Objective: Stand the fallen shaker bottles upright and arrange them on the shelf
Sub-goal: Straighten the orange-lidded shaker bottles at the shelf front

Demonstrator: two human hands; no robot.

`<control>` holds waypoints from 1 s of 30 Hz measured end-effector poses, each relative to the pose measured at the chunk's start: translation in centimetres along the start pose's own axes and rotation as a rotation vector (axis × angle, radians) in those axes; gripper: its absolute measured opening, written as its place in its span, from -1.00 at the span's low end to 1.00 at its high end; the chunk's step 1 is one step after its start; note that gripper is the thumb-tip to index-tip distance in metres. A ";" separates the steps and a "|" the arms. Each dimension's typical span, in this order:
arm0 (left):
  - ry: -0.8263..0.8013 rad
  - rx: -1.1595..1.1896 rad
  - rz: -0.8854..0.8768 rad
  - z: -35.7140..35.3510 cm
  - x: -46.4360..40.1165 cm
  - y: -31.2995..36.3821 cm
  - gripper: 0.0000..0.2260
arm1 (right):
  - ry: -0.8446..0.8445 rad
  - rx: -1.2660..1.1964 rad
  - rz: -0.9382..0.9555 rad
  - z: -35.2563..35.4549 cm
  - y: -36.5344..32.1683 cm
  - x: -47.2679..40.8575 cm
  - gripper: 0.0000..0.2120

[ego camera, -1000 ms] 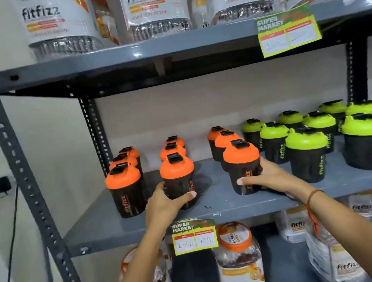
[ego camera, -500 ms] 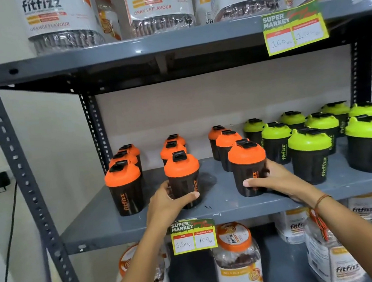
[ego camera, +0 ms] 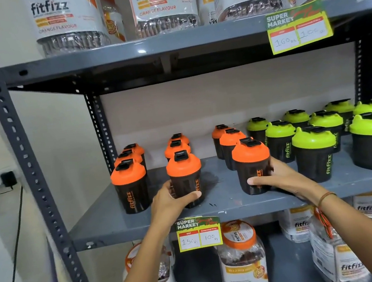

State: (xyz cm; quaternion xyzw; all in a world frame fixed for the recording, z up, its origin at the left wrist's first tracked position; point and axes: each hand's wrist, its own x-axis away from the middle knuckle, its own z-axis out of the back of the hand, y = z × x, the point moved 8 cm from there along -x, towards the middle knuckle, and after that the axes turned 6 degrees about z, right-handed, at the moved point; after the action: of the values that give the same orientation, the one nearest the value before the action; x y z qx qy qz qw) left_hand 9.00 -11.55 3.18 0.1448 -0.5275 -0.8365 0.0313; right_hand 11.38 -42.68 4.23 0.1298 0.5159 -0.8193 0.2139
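Black shaker bottles stand upright in rows on the grey middle shelf (ego camera: 228, 207). Orange-lidded ones fill the left and middle, green-lidded ones (ego camera: 314, 152) the right. My left hand (ego camera: 170, 200) wraps the base of the front middle orange-lidded shaker (ego camera: 185, 175). My right hand (ego camera: 274, 179) grips the front orange-lidded shaker of the third row (ego camera: 251, 163) from its right side, thumb across the front. Another orange-lidded shaker (ego camera: 130, 185) stands free at the front left. No shaker lies on its side.
Large fitfizz jars (ego camera: 164, 7) line the top shelf, and more jars (ego camera: 241, 259) sit on the shelf below. Price tags (ego camera: 198, 233) hang from the shelf edges. A perforated grey upright (ego camera: 24, 158) frames the left side. A wall socket with a plug (ego camera: 7, 179) is at far left.
Both hands stay on the same two shakers; the view has shifted slightly, so the shelf sits a little lower and further right in frame.
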 end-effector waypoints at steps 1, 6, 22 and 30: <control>-0.001 0.000 -0.004 0.0 0.0 0.0 -0.33 | 0.003 -0.011 0.004 0.0 0.1 -0.1 -0.10; 0.006 0.068 -0.025 0.8 0.9 0.4 -0.16 | 0.098 -0.017 0.040 0.7 -0.2 0.0 0.12; 0.364 0.020 0.040 12.4 1.0 -4.6 -0.13 | 0.204 0.152 0.398 -11.4 -12.2 1.6 -0.12; -0.049 0.056 0.090 12.2 -3.2 -6.0 -0.24 | 0.010 -0.050 -0.074 -15.4 -6.0 -3.4 -0.04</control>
State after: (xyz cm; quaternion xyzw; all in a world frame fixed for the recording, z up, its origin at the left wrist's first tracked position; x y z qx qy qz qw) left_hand 9.27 2.41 3.42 0.1012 -0.5573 -0.8225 0.0520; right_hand 11.34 -25.83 3.72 0.1094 0.5415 -0.8129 0.1843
